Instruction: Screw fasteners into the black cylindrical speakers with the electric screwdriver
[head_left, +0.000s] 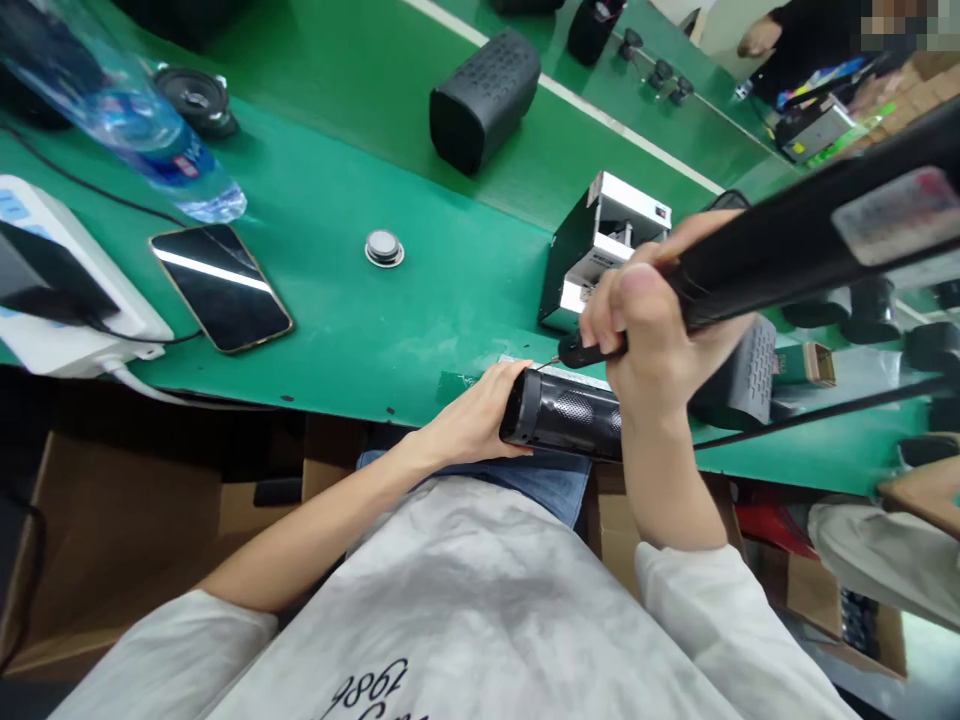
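Gripping the speaker, the person wears "1986" lettering.

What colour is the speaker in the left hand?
The speaker in the left hand is black, best seen in the head view.

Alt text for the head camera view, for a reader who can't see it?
The left hand grips a black speaker at the near edge of a green table while the right hand holds a black screwdriver, its thin tip by the speaker's left end. To the left are a phone, a water bottle and a white power strip.
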